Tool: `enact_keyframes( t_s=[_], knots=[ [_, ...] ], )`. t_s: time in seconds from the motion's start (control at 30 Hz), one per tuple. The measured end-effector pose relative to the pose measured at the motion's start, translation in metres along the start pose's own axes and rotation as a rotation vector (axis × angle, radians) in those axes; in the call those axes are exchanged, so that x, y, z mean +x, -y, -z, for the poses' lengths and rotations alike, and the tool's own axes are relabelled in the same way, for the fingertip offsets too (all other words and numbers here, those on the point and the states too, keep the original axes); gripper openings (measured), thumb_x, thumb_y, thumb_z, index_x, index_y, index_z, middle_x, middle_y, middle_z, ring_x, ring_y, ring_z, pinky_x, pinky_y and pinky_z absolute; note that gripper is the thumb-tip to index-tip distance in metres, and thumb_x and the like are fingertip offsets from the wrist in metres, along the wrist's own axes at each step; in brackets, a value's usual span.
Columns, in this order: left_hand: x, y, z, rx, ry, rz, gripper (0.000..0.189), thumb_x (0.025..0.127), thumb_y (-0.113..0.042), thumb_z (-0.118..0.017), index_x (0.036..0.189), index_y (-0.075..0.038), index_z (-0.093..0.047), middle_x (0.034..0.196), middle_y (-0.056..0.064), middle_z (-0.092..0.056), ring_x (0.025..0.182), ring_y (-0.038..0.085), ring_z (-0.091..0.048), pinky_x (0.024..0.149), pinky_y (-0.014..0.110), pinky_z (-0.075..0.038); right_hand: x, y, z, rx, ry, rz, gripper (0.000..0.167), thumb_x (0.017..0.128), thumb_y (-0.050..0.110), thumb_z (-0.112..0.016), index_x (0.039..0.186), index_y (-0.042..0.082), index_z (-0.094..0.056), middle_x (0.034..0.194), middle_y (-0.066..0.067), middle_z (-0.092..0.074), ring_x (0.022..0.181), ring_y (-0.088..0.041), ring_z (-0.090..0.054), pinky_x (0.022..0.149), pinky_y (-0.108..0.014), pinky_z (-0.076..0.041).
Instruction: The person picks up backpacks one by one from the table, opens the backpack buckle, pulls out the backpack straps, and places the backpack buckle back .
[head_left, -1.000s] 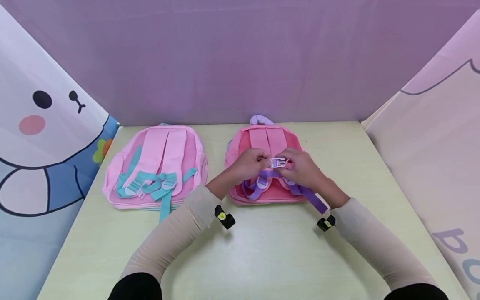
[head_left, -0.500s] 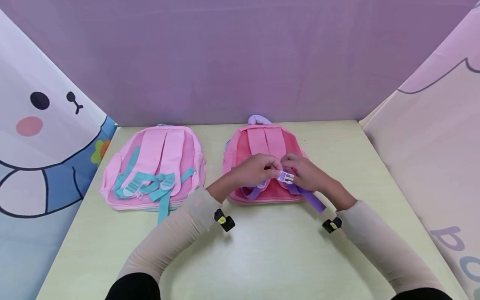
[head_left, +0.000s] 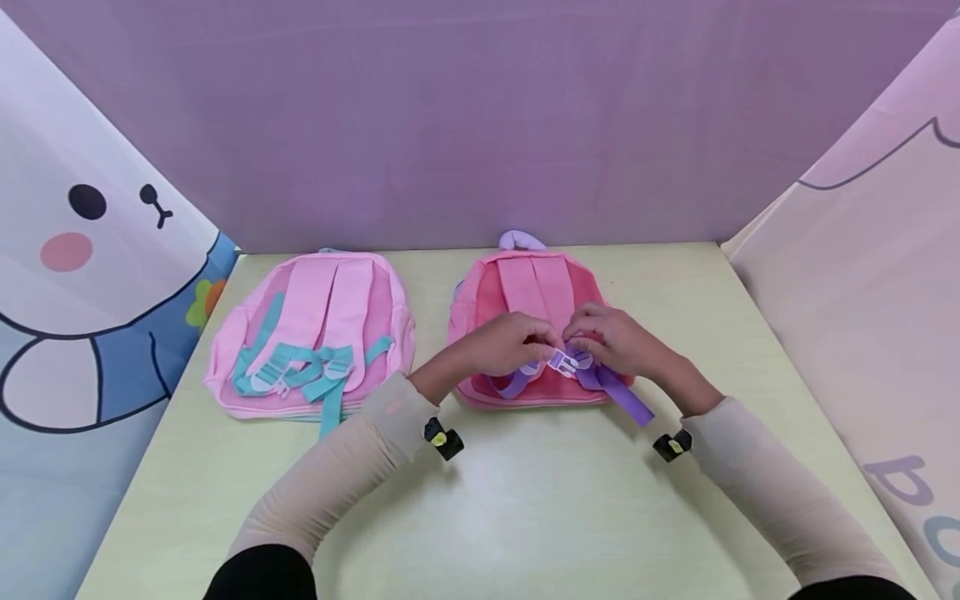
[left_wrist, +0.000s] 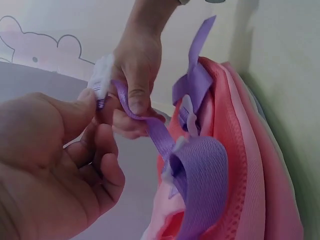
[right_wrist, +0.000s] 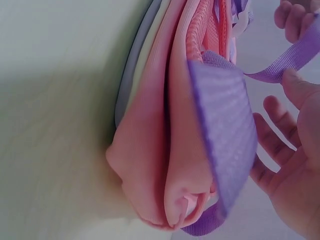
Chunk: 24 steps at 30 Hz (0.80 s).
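Note:
A pink backpack [head_left: 480, 304] lies back panel up at the centre right, with purple webbing straps and a lilac top handle. My left hand [head_left: 517, 343] pinches a white side-release buckle [head_left: 562, 362] between thumb and fingers; the buckle [left_wrist: 101, 75] shows joined to purple webbing in the left wrist view. Beside it, my right hand [head_left: 618, 342] pinches the purple strap [right_wrist: 280, 67] that runs to the buckle, its thumb on the webbing and other fingers loosely bent. A loose purple strap end [head_left: 633, 406] hangs over the bag's lower right. The fingertips partly hide the buckle.
A lighter pink backpack [head_left: 307, 333] with turquoise straps lies on the left of the pale table [head_left: 510, 508]. A purple backdrop [head_left: 480, 125] rises behind the table's far edge. Printed cloth panels stand at both sides.
Both hands have come down toward the bag's lower part with the buckle. My right fingers have shifted off the buckle's right end and onto the strap.

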<state>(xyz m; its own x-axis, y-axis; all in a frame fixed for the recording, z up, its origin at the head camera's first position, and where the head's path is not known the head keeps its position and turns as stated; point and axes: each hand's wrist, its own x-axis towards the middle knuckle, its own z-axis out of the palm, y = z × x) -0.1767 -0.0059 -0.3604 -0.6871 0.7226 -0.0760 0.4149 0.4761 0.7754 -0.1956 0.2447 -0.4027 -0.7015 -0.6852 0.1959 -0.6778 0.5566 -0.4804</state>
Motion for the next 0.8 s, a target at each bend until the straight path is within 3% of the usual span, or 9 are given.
enact_keyframes(
  t_s=[0.23, 0.4, 0.6, 0.8],
  knots=[
    [0.005, 0.014, -0.004, 0.110, 0.042, -0.002, 0.013, 0.102, -0.015, -0.063, 0.108, -0.014, -0.074, 0.102, -0.002, -0.072, 0.092, 0.012, -0.061, 0.086, 0.023, -0.051, 0.000, 0.000, 0.001, 0.025, 0.030, -0.030, 0.012, 0.095, 0.010, -0.070, 0.105, 0.012, -0.077, 0.104, -0.005, -0.065, 0.092, -0.016, -0.060, 0.084, -0.040, -0.054],
    [0.007, 0.024, -0.008, 0.153, 0.044, 0.007, 0.015, 0.103, -0.015, -0.061, 0.110, -0.015, -0.074, 0.110, -0.001, -0.071, 0.099, 0.011, -0.062, 0.093, 0.026, -0.051, 0.000, -0.002, -0.001, 0.022, 0.045, -0.002, 0.010, 0.093, 0.014, -0.074, 0.103, 0.014, -0.078, 0.104, -0.004, -0.066, 0.096, -0.018, -0.062, 0.086, -0.042, -0.054],
    [0.005, 0.024, -0.003, 0.120, 0.023, 0.036, 0.019, 0.104, -0.014, -0.058, 0.116, -0.015, -0.073, 0.104, -0.001, -0.071, 0.091, 0.012, -0.062, 0.081, 0.023, -0.051, -0.001, -0.003, -0.005, 0.015, 0.060, 0.050, 0.010, 0.091, 0.015, -0.077, 0.100, 0.016, -0.079, 0.103, -0.003, -0.066, 0.098, -0.019, -0.062, 0.088, -0.043, -0.053],
    [0.006, 0.023, -0.002, 0.126, 0.045, 0.049, 0.021, 0.103, -0.012, -0.058, 0.116, -0.012, -0.075, 0.101, 0.000, -0.073, 0.080, 0.011, -0.060, 0.070, 0.021, -0.048, -0.001, -0.003, -0.006, -0.009, 0.080, 0.032, 0.007, 0.090, 0.017, -0.077, 0.097, 0.018, -0.079, 0.102, -0.001, -0.065, 0.099, -0.016, -0.060, 0.089, -0.042, -0.053]
  ],
)
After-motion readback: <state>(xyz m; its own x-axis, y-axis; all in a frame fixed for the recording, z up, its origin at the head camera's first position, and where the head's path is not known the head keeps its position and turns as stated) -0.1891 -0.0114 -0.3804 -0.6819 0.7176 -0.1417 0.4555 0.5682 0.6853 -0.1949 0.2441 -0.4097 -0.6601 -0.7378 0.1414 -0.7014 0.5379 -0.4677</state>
